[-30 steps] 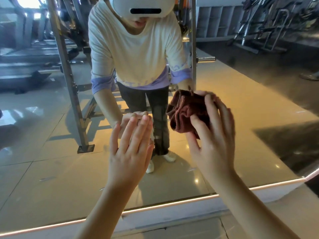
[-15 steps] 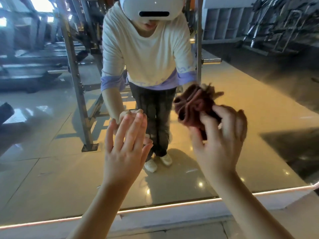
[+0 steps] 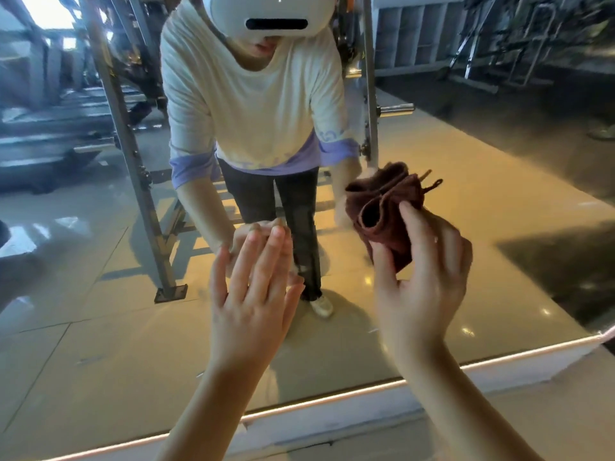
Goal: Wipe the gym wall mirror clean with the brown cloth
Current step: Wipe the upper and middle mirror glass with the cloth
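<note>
The wall mirror [image 3: 100, 344] fills most of the view and reflects a person bent toward it. A bunched brown cloth [image 3: 382, 207] is pressed against the glass right of centre. My right hand [image 3: 422, 281] grips the cloth from below and behind, fingers curled round it. My left hand [image 3: 253, 294] lies flat with straight fingers against the mirror, left of the cloth, meeting its own reflection fingertip to fingertip.
A lit strip and white ledge [image 3: 366, 407] run along the mirror's bottom edge above the floor. In the reflection a metal rack post [image 3: 133, 168] stands at left, and gym machines [image 3: 515, 44] stand at far right.
My right hand has carried the cloth to the right and slightly up across the glass. My left hand has stayed flat on the mirror.
</note>
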Demonstrator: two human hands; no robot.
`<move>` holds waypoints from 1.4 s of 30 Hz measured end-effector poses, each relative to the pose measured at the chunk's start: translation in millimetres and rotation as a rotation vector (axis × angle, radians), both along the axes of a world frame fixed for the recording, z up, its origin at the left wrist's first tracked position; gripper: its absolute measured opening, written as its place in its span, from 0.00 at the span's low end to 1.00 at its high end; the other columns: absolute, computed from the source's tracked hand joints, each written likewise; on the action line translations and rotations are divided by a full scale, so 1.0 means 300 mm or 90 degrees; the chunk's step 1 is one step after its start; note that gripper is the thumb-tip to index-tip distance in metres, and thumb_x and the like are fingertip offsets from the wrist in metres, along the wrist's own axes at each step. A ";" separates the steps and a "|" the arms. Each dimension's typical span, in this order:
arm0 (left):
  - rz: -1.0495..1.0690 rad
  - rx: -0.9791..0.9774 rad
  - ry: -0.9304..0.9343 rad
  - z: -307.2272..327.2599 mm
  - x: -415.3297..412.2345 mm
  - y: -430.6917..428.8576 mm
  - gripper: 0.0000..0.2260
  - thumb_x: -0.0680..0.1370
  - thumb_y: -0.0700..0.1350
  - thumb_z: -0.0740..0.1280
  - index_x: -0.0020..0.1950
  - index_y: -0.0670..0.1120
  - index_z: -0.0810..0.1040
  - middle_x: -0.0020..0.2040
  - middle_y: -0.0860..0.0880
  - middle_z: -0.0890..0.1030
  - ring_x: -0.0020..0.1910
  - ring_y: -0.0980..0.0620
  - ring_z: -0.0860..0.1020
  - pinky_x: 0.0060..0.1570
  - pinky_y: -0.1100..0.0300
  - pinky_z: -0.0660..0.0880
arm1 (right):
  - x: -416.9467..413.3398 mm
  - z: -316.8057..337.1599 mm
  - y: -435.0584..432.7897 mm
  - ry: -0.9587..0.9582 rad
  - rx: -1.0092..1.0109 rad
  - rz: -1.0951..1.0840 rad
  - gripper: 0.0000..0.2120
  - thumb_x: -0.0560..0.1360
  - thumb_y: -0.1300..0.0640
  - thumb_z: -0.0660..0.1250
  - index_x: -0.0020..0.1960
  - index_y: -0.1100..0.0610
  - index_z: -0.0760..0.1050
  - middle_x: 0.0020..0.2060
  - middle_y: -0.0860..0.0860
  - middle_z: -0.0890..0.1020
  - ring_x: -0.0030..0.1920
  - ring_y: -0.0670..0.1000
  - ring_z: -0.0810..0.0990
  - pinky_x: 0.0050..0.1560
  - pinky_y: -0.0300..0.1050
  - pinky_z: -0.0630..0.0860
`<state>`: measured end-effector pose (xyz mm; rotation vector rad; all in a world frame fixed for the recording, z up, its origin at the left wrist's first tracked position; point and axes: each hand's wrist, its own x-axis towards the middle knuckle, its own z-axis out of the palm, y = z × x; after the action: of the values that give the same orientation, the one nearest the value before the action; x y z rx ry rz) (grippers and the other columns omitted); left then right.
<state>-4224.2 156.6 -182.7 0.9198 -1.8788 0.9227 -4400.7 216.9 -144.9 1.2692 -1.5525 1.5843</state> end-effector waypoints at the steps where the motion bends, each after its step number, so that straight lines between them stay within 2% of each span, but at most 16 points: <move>1: -0.001 -0.003 -0.004 0.000 0.002 -0.002 0.29 0.79 0.48 0.71 0.76 0.41 0.66 0.74 0.43 0.67 0.74 0.43 0.65 0.78 0.45 0.54 | 0.025 -0.013 -0.003 0.041 0.015 0.000 0.14 0.77 0.60 0.69 0.62 0.62 0.79 0.54 0.60 0.81 0.51 0.57 0.77 0.57 0.40 0.69; 4: -0.006 -0.005 -0.017 0.003 0.013 -0.011 0.31 0.79 0.49 0.71 0.77 0.41 0.63 0.75 0.44 0.66 0.76 0.45 0.60 0.77 0.45 0.53 | 0.029 -0.018 -0.005 0.143 0.055 0.021 0.12 0.79 0.59 0.67 0.61 0.58 0.81 0.52 0.60 0.82 0.46 0.59 0.78 0.49 0.48 0.72; 6: -0.017 0.001 -0.013 0.003 0.017 -0.014 0.31 0.79 0.48 0.71 0.78 0.42 0.62 0.75 0.44 0.66 0.76 0.46 0.59 0.78 0.46 0.51 | -0.007 0.002 -0.008 0.079 0.027 -0.004 0.14 0.77 0.60 0.69 0.62 0.60 0.80 0.53 0.61 0.80 0.48 0.59 0.78 0.50 0.49 0.73; 9: -0.024 0.007 -0.009 0.004 0.015 -0.013 0.32 0.79 0.48 0.71 0.78 0.42 0.61 0.75 0.44 0.66 0.76 0.46 0.59 0.79 0.47 0.50 | -0.001 0.014 -0.011 -0.063 -0.009 -0.033 0.17 0.76 0.60 0.71 0.63 0.63 0.79 0.54 0.63 0.79 0.51 0.57 0.74 0.54 0.44 0.70; 13: -0.026 -0.010 -0.012 0.006 0.014 -0.016 0.32 0.79 0.48 0.72 0.77 0.41 0.63 0.75 0.44 0.65 0.76 0.46 0.60 0.78 0.47 0.52 | 0.063 -0.023 -0.007 0.093 0.062 0.014 0.15 0.76 0.59 0.69 0.62 0.58 0.80 0.53 0.60 0.81 0.52 0.56 0.76 0.52 0.50 0.71; 15: -0.026 -0.013 -0.011 0.007 0.016 -0.016 0.32 0.78 0.48 0.72 0.77 0.41 0.63 0.75 0.44 0.66 0.76 0.46 0.60 0.78 0.47 0.51 | 0.023 -0.018 -0.003 0.104 0.057 0.004 0.14 0.76 0.59 0.69 0.62 0.58 0.80 0.53 0.59 0.81 0.53 0.56 0.76 0.52 0.50 0.71; 17: -0.029 -0.010 -0.007 0.008 0.016 -0.016 0.32 0.78 0.48 0.72 0.78 0.41 0.62 0.75 0.44 0.66 0.76 0.46 0.59 0.79 0.47 0.50 | -0.023 -0.019 -0.004 -0.013 0.025 -0.030 0.16 0.76 0.60 0.70 0.63 0.60 0.79 0.54 0.60 0.80 0.54 0.56 0.75 0.54 0.46 0.70; 19: -0.034 -0.002 -0.002 0.008 0.015 -0.014 0.32 0.79 0.47 0.72 0.78 0.42 0.62 0.75 0.44 0.65 0.76 0.46 0.59 0.79 0.47 0.50 | -0.021 -0.028 0.005 -0.158 0.010 -0.038 0.18 0.76 0.61 0.71 0.64 0.61 0.78 0.57 0.61 0.79 0.55 0.58 0.76 0.57 0.37 0.68; 20: -0.036 -0.001 -0.001 0.006 0.014 -0.013 0.31 0.79 0.46 0.72 0.78 0.42 0.62 0.75 0.44 0.65 0.76 0.46 0.59 0.79 0.47 0.49 | -0.001 -0.042 0.008 -0.176 0.020 -0.028 0.18 0.75 0.62 0.71 0.64 0.62 0.77 0.57 0.61 0.78 0.56 0.59 0.76 0.58 0.32 0.66; 22: -0.039 -0.004 -0.003 0.002 0.013 -0.012 0.31 0.79 0.45 0.72 0.78 0.42 0.62 0.75 0.44 0.65 0.76 0.45 0.59 0.79 0.46 0.50 | 0.044 -0.073 0.013 -0.093 0.065 0.007 0.18 0.73 0.63 0.72 0.63 0.62 0.79 0.56 0.61 0.79 0.55 0.58 0.77 0.60 0.33 0.67; 25: -0.044 -0.005 -0.004 -0.002 0.015 -0.011 0.30 0.79 0.44 0.72 0.77 0.42 0.63 0.76 0.44 0.65 0.77 0.44 0.59 0.78 0.44 0.51 | 0.024 -0.094 0.020 0.035 0.073 0.036 0.16 0.73 0.62 0.71 0.60 0.60 0.80 0.54 0.59 0.81 0.54 0.55 0.76 0.56 0.48 0.74; 29: -0.059 -0.011 -0.003 -0.006 0.014 -0.009 0.29 0.79 0.41 0.72 0.76 0.41 0.64 0.75 0.43 0.65 0.76 0.44 0.60 0.78 0.44 0.54 | -0.014 -0.110 0.021 -0.206 0.021 -0.022 0.16 0.74 0.62 0.73 0.61 0.62 0.79 0.56 0.58 0.80 0.56 0.56 0.75 0.55 0.48 0.74; 30: -0.065 -0.014 -0.005 -0.010 0.013 -0.007 0.29 0.78 0.40 0.73 0.76 0.40 0.65 0.75 0.43 0.65 0.76 0.44 0.60 0.78 0.45 0.55 | 0.010 -0.122 0.022 -0.214 0.030 -0.022 0.17 0.73 0.64 0.73 0.61 0.62 0.79 0.56 0.58 0.80 0.57 0.57 0.75 0.55 0.50 0.74; 35: -0.088 -0.001 -0.066 -0.046 0.021 -0.003 0.30 0.75 0.35 0.74 0.76 0.41 0.67 0.76 0.45 0.65 0.76 0.44 0.64 0.78 0.47 0.54 | 0.019 -0.153 0.034 -0.007 0.097 0.071 0.16 0.71 0.63 0.70 0.59 0.61 0.80 0.54 0.58 0.81 0.55 0.54 0.76 0.55 0.49 0.75; 39: -0.080 0.004 -0.079 -0.067 0.022 -0.003 0.33 0.74 0.37 0.76 0.76 0.41 0.66 0.77 0.45 0.63 0.79 0.46 0.58 0.79 0.47 0.52 | -0.053 -0.171 0.035 -0.234 0.046 -0.014 0.14 0.74 0.62 0.72 0.59 0.64 0.78 0.53 0.59 0.80 0.53 0.58 0.77 0.54 0.39 0.72; 42: -0.080 0.005 -0.081 -0.074 0.020 -0.005 0.33 0.75 0.37 0.75 0.76 0.41 0.65 0.77 0.45 0.63 0.77 0.46 0.60 0.79 0.46 0.53 | 0.013 -0.218 0.041 -0.209 0.095 0.014 0.16 0.72 0.64 0.72 0.58 0.65 0.77 0.53 0.60 0.80 0.53 0.60 0.78 0.56 0.28 0.67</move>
<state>-4218.3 155.0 -204.9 0.7526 -2.0254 0.9165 -4396.8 229.1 -210.4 1.1475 -1.8935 1.7888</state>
